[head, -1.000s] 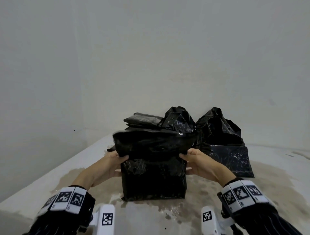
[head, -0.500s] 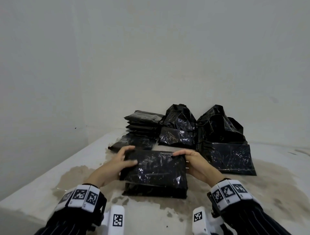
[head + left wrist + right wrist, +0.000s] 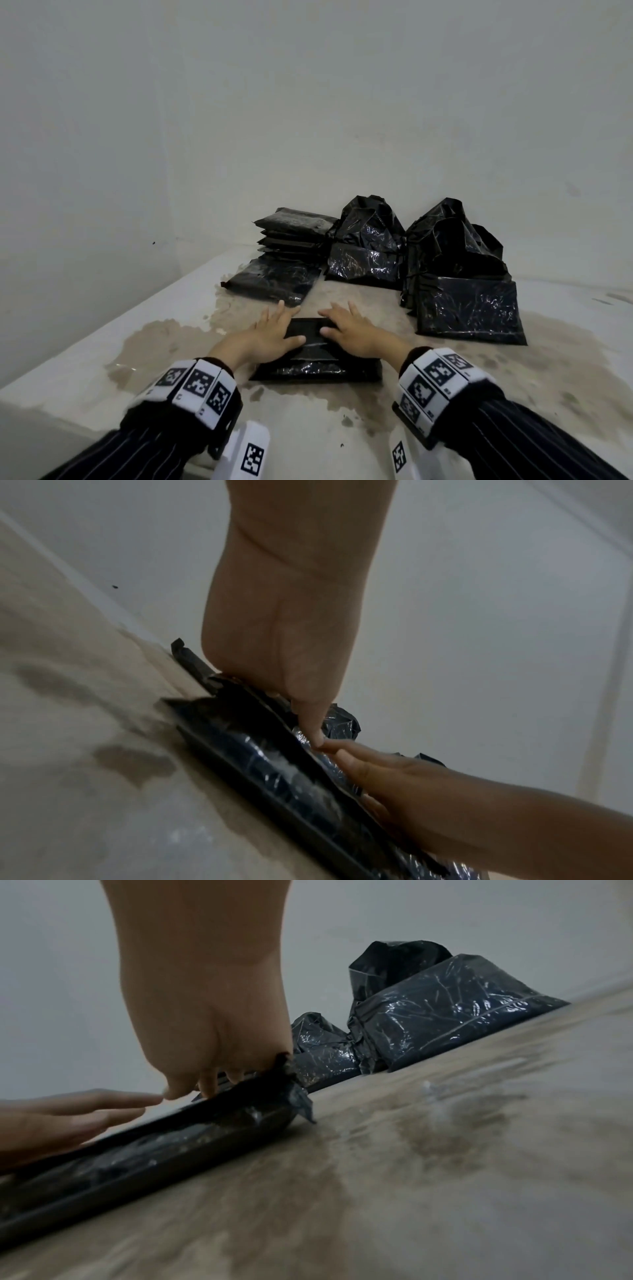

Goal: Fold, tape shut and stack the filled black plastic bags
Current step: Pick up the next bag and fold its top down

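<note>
A filled black plastic bag [image 3: 317,366] lies flat on the stained table [image 3: 342,421] in front of me, its top folded over. My left hand [image 3: 274,334] presses flat on the bag's left part, fingers straight. My right hand [image 3: 349,330] presses flat on its right part, the thumbs nearly meeting. In the left wrist view the left hand [image 3: 291,653] bears down on the folded bag [image 3: 274,772] with the right hand's fingers [image 3: 369,764] beside it. The right wrist view shows the right hand [image 3: 212,1042] on the bag's end [image 3: 240,1112].
A stack of flat folded bags [image 3: 294,236] stands at the back, with one flat bag [image 3: 274,282] lying in front of it. Two piles of unfolded filled bags [image 3: 370,253] [image 3: 469,301] stand at the back right. The table's left edge [image 3: 85,342] runs diagonally; walls close behind.
The bag stood upright between my hands, was laid down with its top folded over, and now both palms have moved on top of it and press it flat.
</note>
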